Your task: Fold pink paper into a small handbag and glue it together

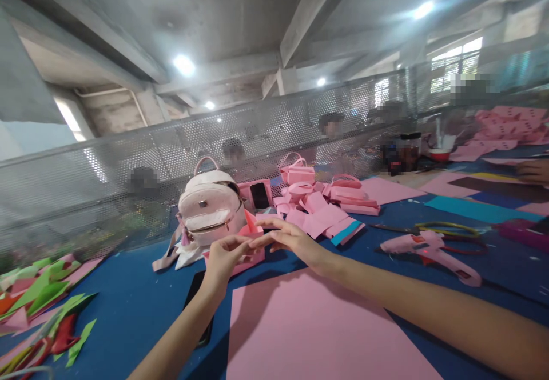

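Observation:
Over the far edge of a large pink paper sheet, my left hand and my right hand meet at the fingertips. The left fingers are pinched together. My right hand's fingers reach across to the left ones and look closed at the tips. Whatever may lie between them is too small or hidden to make out. Just behind and below the hands is a folded pink paper box, partly covered by them. A dark phone lies beneath my left wrist.
Behind the hands stands a white backpack. Folded pink paper pieces pile up beside it. At right lie a pink glue gun and yellow-handled scissors; at left, red-handled scissors and green scraps. Another person's hand shows far right.

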### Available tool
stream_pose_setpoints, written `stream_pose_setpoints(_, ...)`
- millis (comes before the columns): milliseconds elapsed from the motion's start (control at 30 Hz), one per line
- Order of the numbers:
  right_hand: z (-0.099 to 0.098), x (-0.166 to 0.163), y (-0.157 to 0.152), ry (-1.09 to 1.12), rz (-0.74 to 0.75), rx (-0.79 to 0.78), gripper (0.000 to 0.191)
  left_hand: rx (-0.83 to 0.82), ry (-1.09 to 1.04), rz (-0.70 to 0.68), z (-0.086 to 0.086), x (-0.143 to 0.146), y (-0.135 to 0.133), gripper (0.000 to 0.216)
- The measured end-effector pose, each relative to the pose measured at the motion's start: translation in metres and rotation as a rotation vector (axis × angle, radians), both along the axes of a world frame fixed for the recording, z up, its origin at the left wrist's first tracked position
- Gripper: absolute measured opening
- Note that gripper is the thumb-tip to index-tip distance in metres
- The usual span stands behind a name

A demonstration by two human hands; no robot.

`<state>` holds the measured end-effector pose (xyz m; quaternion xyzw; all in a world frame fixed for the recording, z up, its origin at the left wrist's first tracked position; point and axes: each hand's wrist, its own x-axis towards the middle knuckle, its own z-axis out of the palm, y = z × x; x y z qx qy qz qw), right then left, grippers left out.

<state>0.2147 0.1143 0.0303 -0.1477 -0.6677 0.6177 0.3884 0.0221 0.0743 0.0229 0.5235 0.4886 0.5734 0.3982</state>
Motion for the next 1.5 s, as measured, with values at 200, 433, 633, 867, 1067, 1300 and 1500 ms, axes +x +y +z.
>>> stream_pose_setpoints(200, -0.001, 0.001, -0.006, 0.112, 0.083, -0.113, 0.042, -0.104, -0.134, -0.117, -0.016, 0.009, 0.001, 0.050)
stream_pose_setpoints(433, 0.000, 0.002, -0.005, 0.125, 0.083, -0.152, 0.050, -0.097, -0.158, -0.185, -0.015, 0.014, 0.001, 0.053)
stream_pose_setpoints(633, -0.001, 0.001, -0.005, 0.069, 0.052, 0.006, 0.053, -0.084, -0.112, -0.180, -0.012, 0.017, -0.003, 0.051)
stream_pose_setpoints(867, -0.002, 0.002, -0.003, 0.037, -0.074, 0.138, 0.045, -0.098, 0.003, -0.110, -0.005, 0.018, -0.005, 0.047)
stream_pose_setpoints(1067, -0.012, -0.003, 0.002, 0.022, -0.012, -0.030, 0.041, 0.099, 0.238, -0.017, -0.006, 0.020, -0.009, 0.039)
stream_pose_setpoints(1300, -0.017, -0.007, -0.001, 0.087, 0.086, -0.375, 0.030, 0.555, 0.664, 0.173, -0.006, 0.015, -0.016, 0.015)
stream_pose_setpoints(1500, -0.016, -0.010, -0.002, 0.191, 0.106, -0.476, 0.032, 0.680, 0.843, 0.178, -0.009, 0.011, -0.010, 0.019)
